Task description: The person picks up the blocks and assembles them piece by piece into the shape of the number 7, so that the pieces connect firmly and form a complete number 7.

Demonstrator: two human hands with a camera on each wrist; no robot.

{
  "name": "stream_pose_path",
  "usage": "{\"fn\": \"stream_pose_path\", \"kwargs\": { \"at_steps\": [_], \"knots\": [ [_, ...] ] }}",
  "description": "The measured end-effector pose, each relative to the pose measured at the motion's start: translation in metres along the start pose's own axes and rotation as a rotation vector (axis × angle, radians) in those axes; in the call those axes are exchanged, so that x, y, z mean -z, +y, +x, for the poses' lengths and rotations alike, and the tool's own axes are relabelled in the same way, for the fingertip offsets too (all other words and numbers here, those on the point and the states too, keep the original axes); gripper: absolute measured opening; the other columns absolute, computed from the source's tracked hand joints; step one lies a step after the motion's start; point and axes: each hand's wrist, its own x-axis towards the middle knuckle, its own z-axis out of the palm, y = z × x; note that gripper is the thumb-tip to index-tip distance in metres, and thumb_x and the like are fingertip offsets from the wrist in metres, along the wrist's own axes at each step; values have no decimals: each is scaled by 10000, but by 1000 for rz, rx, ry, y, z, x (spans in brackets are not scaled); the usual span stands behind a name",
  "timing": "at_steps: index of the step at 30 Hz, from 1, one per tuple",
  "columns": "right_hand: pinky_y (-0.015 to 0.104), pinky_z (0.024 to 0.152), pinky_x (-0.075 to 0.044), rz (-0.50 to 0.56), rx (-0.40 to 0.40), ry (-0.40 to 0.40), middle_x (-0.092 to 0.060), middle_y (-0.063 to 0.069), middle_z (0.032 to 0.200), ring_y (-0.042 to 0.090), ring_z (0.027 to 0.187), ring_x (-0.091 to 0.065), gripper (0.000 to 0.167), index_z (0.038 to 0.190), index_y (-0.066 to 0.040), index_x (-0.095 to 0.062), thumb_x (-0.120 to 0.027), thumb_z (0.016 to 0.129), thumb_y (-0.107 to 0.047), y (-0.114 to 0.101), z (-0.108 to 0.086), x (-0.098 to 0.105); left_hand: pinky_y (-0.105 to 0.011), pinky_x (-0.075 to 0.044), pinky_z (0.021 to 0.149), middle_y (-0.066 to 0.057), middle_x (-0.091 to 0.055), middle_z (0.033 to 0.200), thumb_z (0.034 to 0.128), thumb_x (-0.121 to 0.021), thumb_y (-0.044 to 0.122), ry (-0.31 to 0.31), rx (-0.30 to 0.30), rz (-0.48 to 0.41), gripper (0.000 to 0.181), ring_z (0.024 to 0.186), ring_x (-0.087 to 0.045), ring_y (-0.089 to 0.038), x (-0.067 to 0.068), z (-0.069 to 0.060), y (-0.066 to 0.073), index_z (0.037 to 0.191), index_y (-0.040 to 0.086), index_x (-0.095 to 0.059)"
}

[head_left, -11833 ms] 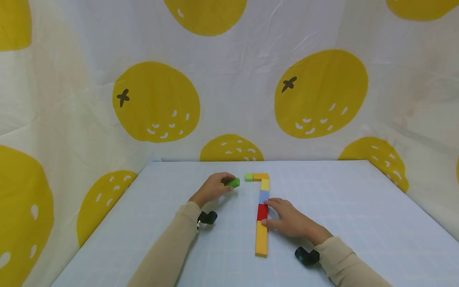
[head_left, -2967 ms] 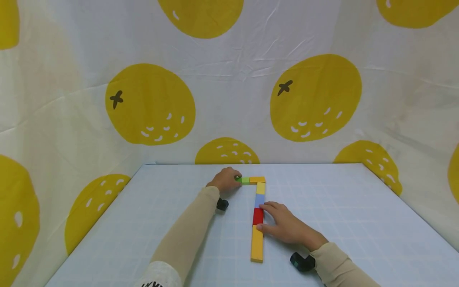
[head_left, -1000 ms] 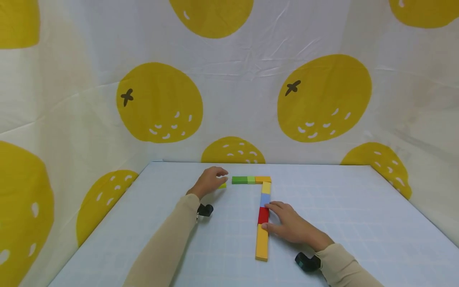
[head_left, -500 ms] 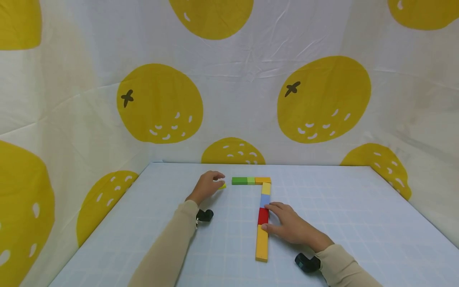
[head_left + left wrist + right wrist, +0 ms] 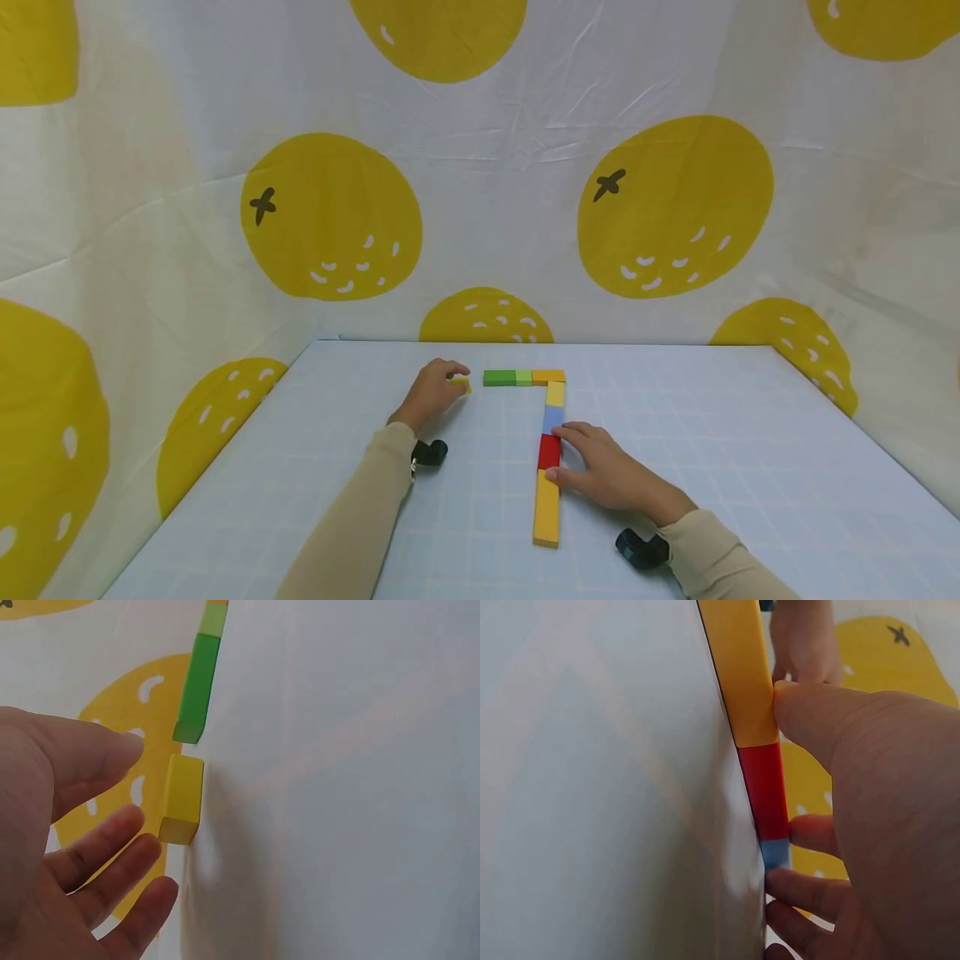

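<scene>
In the head view my left hand (image 5: 429, 393) reaches from the left to a small yellow block (image 5: 184, 799). The left wrist view shows thumb and fingers spread beside this block, with a gap to it. A green block (image 5: 499, 378), a light green block (image 5: 523, 378) and an orange block (image 5: 548, 377) lie end to end at the back. From their right end a column comes forward: a pale yellow block (image 5: 555, 393), a blue block (image 5: 552, 417), a red block (image 5: 549, 452) and a long orange block (image 5: 547, 508). My right hand (image 5: 618, 473) touches the column's right side with relaxed, spread fingers.
A pale checked cloth covers the table (image 5: 735, 450). Behind and beside it hangs a white curtain (image 5: 495, 200) with large yellow fruit prints. A black wrist camera (image 5: 642, 550) sits by the right sleeve, and another black camera (image 5: 430, 452) by the left.
My left hand brought the green block to the light green one's left end, let it go and moved back left to the yellow block. My right hand stayed at the column.
</scene>
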Motion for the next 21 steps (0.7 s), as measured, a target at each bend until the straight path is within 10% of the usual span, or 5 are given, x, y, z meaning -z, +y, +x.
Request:
{"fn": "stream_pose_path", "kwargs": {
  "at_steps": [21],
  "knots": [
    [561, 1035, -436, -14, -8, 6, -428, 95, 1508, 309, 1368, -373, 797, 1478, -167, -500, -719, 840, -592, 0, 0, -1, -438, -474, 962, -49, -599, 1115, 921, -720, 154, -35, 90, 77, 268, 1003, -546, -239, -1, 0, -3, 1189, 152, -721]
  ]
}}
